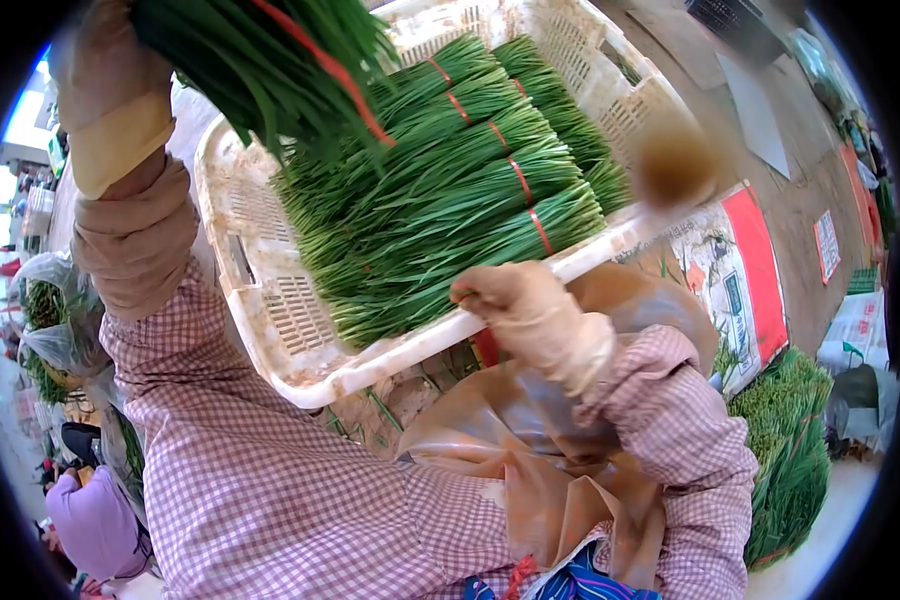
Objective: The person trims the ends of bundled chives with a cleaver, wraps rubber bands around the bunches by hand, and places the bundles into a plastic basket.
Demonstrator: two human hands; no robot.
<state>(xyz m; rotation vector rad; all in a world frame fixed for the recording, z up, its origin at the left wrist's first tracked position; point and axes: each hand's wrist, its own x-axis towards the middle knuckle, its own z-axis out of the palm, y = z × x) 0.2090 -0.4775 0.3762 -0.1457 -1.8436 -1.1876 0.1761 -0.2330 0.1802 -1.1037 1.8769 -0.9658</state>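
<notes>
My left hand [115, 70], in a pale glove, is raised at the upper left and closed round a bunch of garlic chives [255, 60] tied with a red band. The bunch hangs over the far left of a white plastic crate [305, 390]. Several more banded bunches of chives [460, 190] lie side by side inside the crate. My right hand [515, 300], also gloved, is closed in a pinch by the crate's near rim. Whatever its fingers may hold is too hidden to name. Something red [485, 347] shows just below that hand.
A brown plastic apron [540, 420] covers my lap. At the right stand more chives [785, 455] beside a red-and-white printed sack [740, 280]. A blurred brown round thing [675, 170] is near the crate's right side. A person in purple [95, 520] is at the lower left.
</notes>
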